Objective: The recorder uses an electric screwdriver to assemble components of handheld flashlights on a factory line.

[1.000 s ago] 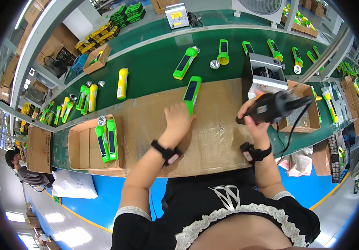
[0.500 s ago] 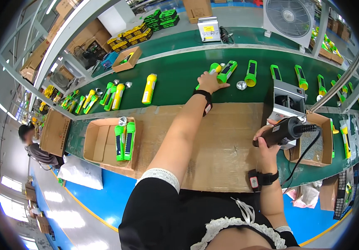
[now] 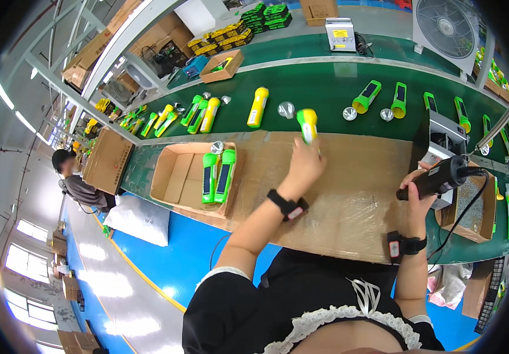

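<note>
A green and yellow flashlight body [image 3: 307, 122] is gripped at its lower end by my left hand [image 3: 306, 164], over the far edge of the cardboard-covered part of the bench. Its open yellow end points away from me. Just beyond lies a loose silver reflector [image 3: 286, 110] on the green belt. My right hand [image 3: 418, 193] is wrapped round a black corded power screwdriver [image 3: 437, 180], held at the right beside a grey metal machine [image 3: 448, 134]. The screwdriver's tip points left and touches nothing that I can see.
At left on the cardboard sheet [image 3: 349, 194] stands a carton [image 3: 166, 189] with two green flashlights [image 3: 225, 176] and a reflector. More flashlights [image 3: 258, 107] lie along the belt [image 3: 331, 88]. A box of small metal parts [image 3: 472, 206] sits at right. A person [image 3: 83, 186] is far left.
My left hand has drawn the flashlight body off the belt toward me. The reflector stays behind on the belt. The view has shifted; my right hand still holds the screwdriver.
</note>
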Demonstrator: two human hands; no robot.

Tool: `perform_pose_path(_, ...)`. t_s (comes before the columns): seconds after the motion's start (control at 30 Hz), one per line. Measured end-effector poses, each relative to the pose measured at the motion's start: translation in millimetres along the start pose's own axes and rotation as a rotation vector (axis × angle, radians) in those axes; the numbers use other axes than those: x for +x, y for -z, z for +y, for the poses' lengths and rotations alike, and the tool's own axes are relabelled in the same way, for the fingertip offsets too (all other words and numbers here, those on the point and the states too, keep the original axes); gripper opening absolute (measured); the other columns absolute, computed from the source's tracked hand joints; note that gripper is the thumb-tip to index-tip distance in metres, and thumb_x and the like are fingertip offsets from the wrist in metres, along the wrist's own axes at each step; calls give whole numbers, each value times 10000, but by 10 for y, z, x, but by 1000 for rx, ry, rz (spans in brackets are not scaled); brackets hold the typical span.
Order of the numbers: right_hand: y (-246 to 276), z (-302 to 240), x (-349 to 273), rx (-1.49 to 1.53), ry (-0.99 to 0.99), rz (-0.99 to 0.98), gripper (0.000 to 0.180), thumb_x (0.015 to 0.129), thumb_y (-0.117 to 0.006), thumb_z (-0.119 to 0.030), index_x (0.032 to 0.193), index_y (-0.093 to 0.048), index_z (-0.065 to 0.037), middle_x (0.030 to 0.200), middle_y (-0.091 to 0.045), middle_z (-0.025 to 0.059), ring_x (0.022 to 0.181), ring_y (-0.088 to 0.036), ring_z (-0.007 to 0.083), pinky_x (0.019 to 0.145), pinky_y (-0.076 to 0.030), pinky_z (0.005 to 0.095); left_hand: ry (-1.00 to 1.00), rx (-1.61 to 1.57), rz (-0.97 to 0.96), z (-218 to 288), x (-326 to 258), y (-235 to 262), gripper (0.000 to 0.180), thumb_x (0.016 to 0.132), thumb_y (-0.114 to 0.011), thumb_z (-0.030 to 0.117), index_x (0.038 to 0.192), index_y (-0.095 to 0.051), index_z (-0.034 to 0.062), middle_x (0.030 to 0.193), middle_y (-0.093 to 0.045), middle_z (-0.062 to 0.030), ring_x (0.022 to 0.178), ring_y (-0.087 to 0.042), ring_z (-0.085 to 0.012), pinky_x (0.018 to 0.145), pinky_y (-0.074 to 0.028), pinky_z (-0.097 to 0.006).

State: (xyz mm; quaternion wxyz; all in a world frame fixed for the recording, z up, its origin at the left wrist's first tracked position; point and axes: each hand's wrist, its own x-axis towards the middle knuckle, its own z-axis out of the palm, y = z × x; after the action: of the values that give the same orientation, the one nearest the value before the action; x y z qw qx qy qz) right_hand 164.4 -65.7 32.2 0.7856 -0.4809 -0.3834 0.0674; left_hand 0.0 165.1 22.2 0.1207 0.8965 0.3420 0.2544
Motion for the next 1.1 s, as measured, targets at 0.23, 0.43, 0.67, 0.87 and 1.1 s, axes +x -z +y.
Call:
perform_pose_path(0.23,7,-278,-13,-186,200,113,671,811,-606,-38,1375,-248,30,838,-579,95,758,-562,160,734,-449,275,-126,-226,-488,462,-1060,377,439,842,-558,186,1264,-471,100,986,-481,-276,790,-557,-440,721,-478,-464)
perform_pose_path(0.43,98,-901,-70,-366,234,187,674,791,-614,-14,1385,-299,37,978,-600,112,891,-578,164,859,-432,286,-512,-305,-453,430,-1192,377,598,701,-537,-7,1275,-490,151,903,-528,-182,821,-548,-374,658,-435,-447)
perform_pose_path(0.67,474,-1322,-173,-541,293,307,537,829,-556,22,1331,-373,60,969,-606,118,903,-586,165,864,-445,294,-767,-125,-196,773,-1059,107,545,601,-749,384,1029,-615,75,929,-513,-138,1000,-477,-313,891,-343,-471)
perform_pose_path(0.87,654,-1565,-75,-476,159,189,537,833,-572,-32,1328,-381,49,900,-587,76,761,-549,118,729,-435,239,-563,-100,-238,1089,-1166,-202,531,688,-676,500,975,-607,58,876,-551,-115,884,-526,-278,844,-362,-410)
perform_pose_path(1.1,472,-1047,271,-213,220,362,431,806,-660,-18,1202,-497,28,711,-571,34,607,-564,111,592,-455,236,-569,-93,-149,1069,-1258,-197,532,674,-717,406,1046,-573,53,921,-574,-82,917,-550,-241,858,-379,-399)
